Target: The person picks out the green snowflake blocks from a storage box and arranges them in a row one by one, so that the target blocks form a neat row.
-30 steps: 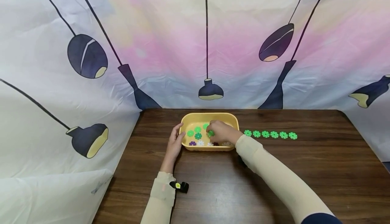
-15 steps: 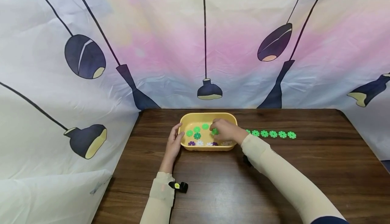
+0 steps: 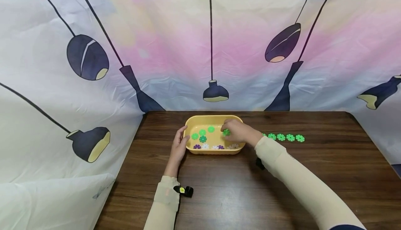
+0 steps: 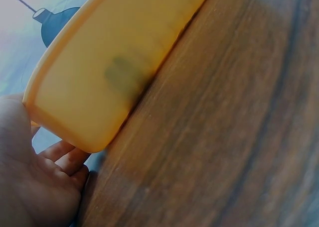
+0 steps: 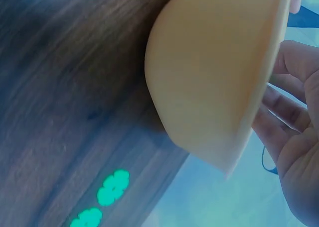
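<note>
A yellow plastic basin (image 3: 194, 151) stands near the table's far edge. My left hand (image 3: 179, 146) holds its left end, thumb at the rim and fingers against the outer wall; the left wrist view shows these fingers (image 4: 62, 155) below the basin's corner. Inside the basin's right half, my right hand (image 3: 239, 131) pinches a bright green flower-shaped disc (image 3: 226, 132). In the right wrist view, the basin wall (image 5: 209, 77) hides the fingertips and that disc. Several other green discs (image 3: 202, 132) lie in the basin, with purple discs (image 3: 196, 147) and white discs (image 3: 205, 147) along its near side.
Right of the basin, several green discs (image 3: 281, 137) lie in a straight row on the dark wooden table (image 3: 219, 188); my right forearm covers the row's left end. A printed cloth backdrop (image 3: 175, 49) hangs behind the table.
My right hand has moved right inside the basin, carrying the green disc toward the right wall. The left hand stays at the basin's left end.
</note>
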The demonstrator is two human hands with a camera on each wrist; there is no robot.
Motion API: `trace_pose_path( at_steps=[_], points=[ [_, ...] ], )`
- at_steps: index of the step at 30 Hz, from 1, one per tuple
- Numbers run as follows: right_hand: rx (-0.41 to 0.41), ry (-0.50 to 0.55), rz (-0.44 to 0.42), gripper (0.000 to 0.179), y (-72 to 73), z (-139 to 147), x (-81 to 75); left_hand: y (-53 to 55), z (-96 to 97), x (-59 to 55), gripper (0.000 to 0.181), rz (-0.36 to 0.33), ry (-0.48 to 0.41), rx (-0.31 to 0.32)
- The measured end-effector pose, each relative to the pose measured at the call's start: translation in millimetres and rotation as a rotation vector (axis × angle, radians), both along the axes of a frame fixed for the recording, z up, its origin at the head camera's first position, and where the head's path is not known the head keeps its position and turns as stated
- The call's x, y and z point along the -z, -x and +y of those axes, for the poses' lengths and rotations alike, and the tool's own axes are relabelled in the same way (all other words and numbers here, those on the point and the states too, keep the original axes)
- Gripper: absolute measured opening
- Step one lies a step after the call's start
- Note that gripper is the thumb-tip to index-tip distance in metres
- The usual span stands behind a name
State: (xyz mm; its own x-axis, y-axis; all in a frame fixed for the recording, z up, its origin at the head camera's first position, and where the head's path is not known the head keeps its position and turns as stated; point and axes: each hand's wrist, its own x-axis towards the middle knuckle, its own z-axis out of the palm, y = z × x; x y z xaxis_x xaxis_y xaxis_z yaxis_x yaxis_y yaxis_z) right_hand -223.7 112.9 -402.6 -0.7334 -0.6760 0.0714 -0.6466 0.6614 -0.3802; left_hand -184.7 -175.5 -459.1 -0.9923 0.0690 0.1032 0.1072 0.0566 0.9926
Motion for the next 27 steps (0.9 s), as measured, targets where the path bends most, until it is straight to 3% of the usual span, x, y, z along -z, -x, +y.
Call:
trace_pose_path(
  at_steps=[5, 9, 27],
  points=[
    [0.019, 0.019, -0.009, 0.029, -0.8, 10, -3.6, 12.3, -3.0, 19.2, 0.048, 0.008, 0.010, -0.003],
    [0.008, 0.040, -0.004, 0.029, -3.0, 18, -7.2, 14.7, -3.5, 26.2, 0.048, 0.029, 0.015, -0.014],
    [0.063, 0.114, -0.002, 0.027, -13.9, 64, -11.9, 12.1, -2.1, 26.5, 0.045, 0.047, 0.034, -0.031]
  ],
)
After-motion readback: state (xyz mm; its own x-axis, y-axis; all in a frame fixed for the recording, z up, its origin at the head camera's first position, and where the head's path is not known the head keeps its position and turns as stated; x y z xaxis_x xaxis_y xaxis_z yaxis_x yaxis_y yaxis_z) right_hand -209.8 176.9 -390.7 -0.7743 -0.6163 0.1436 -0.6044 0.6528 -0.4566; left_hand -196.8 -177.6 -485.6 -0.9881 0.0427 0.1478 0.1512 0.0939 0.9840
